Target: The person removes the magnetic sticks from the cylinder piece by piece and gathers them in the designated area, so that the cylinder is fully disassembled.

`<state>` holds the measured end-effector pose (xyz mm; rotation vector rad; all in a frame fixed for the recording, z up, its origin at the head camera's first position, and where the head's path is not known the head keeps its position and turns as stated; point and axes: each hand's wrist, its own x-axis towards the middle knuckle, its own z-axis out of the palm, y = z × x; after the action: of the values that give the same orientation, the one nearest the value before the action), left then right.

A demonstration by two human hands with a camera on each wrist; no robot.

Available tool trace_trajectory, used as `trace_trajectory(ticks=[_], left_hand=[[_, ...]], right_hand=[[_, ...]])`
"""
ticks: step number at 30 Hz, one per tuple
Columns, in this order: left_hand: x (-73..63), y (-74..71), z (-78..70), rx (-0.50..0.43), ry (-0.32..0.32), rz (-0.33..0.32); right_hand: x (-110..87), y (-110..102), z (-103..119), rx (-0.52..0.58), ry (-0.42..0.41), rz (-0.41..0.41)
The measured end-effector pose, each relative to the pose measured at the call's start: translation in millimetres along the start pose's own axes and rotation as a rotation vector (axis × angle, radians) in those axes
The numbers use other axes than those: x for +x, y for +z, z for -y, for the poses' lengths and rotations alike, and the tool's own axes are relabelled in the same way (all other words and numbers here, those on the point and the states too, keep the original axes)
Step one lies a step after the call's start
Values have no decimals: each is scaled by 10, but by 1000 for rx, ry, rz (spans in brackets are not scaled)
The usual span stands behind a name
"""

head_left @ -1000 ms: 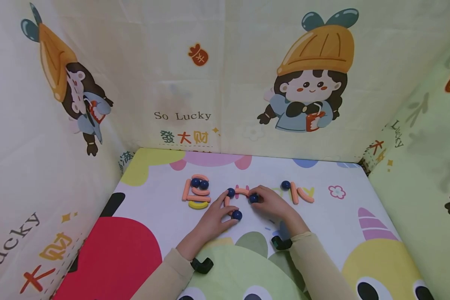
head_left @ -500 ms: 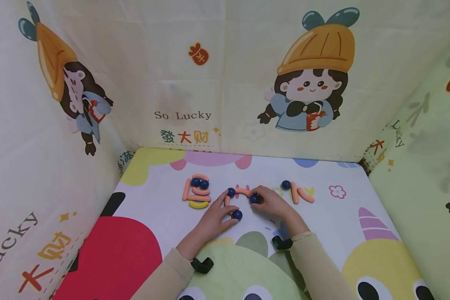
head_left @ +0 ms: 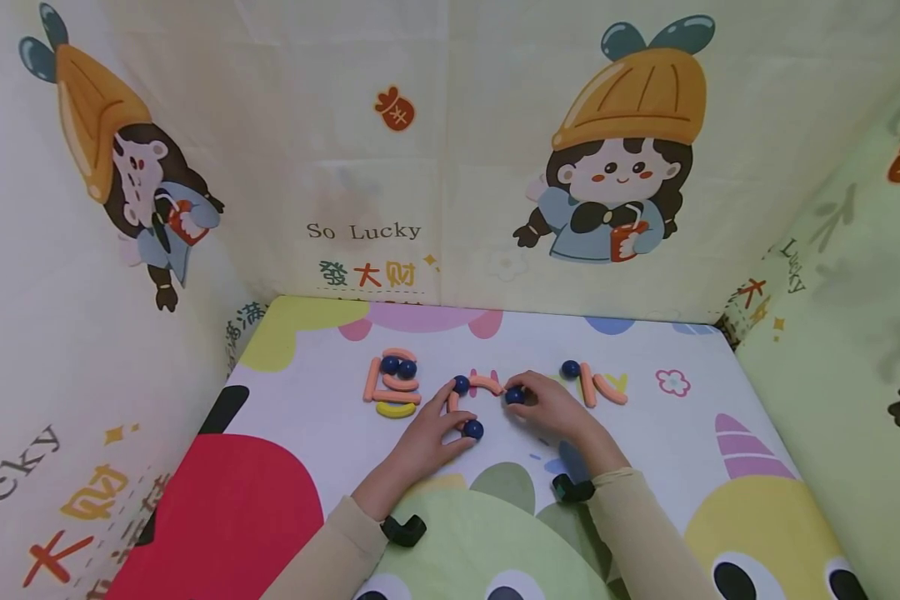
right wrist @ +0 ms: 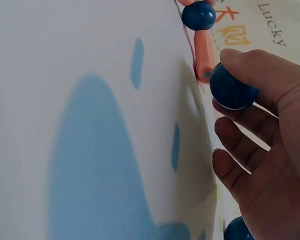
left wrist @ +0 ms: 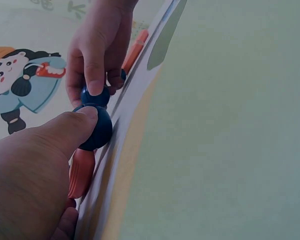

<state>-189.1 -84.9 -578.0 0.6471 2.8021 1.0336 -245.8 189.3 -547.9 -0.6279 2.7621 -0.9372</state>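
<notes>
My left hand (head_left: 427, 437) pinches a dark blue ball (head_left: 473, 429) between thumb and fingers. A salmon-coloured rod (head_left: 453, 403) joins that ball to another blue ball (head_left: 461, 384), beside the left index finger. From there a curved salmon rod (head_left: 486, 383) runs right towards my right hand (head_left: 551, 408). Between its thumb and index finger the right hand pinches a blue ball (right wrist: 233, 89). A small gap parts this ball from the end of the curved rod (right wrist: 204, 52) in the right wrist view. The right hand's other fingers curl loosely.
At the left lies a group of salmon rods (head_left: 397, 397), two blue balls (head_left: 399, 367) and a yellow curved rod (head_left: 396, 410). On the right are a blue ball (head_left: 571, 369), a straight rod (head_left: 588, 385) and a curved rod (head_left: 611, 390). Printed cloth walls (head_left: 465, 167) surround the table.
My right hand has drawn its blue ball slightly to the right, away from the curved rod, whose end now shows. The left hand stays in place.
</notes>
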Motion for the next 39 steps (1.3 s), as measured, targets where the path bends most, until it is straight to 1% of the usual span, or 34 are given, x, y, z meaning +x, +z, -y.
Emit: trace_trajectory(ticks=[7, 13, 17, 24, 30, 37, 39], left_hand=[[0, 4, -1, 2, -1, -2], [-9, 0, 2, 3, -1, -4], [-22, -3, 8, 6, 0, 0], [-31, 11, 21, 9, 8, -2], [-25, 15, 21, 8, 7, -3], [-17, 20, 28, 13, 15, -9], [-16, 23, 29, 14, 16, -9]], right_hand=[[-50, -94, 11, 29, 46, 10], [-103, -202, 6, 9, 58, -5], [-150, -287, -31, 6, 70, -44], [-234, -448, -126, 16, 35, -146], [-289, -588, -274, 1, 84, -184], [-362, -786, -492, 7, 201, -189], [-386, -842, -551, 5, 251, -180]])
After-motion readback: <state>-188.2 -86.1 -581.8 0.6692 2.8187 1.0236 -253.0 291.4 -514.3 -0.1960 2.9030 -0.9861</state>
